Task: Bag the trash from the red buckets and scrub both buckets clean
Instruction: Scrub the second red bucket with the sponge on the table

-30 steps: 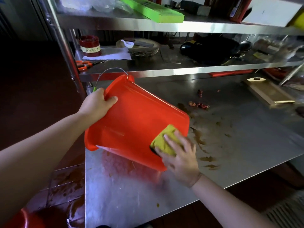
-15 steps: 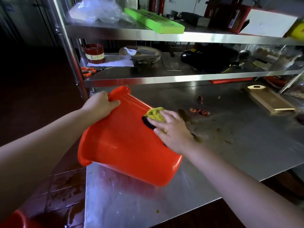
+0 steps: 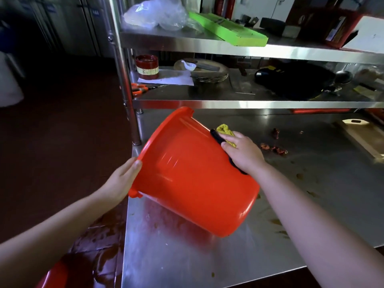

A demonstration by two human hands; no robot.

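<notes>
Two hands worked the red bucket (image 3: pixel 193 179), tilted over the steel table (image 3: pixel 207 262): the left hand (image 3: pixel 122 181) had slid lower along the rim, gripping it, while the right hand (image 3: pixel 244 154), fingers flat, pressed the yellow sponge (image 3: pixel 225 129) high on the wall, up from the base.

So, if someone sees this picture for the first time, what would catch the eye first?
The bright red bucket held tilted over the steel table, with the left hand gripping its rim and the right hand pressing a yellow sponge against its outer wall. After that, the lime green tray on the top shelf and the reddish food scraps on the table right of the bucket.
</notes>
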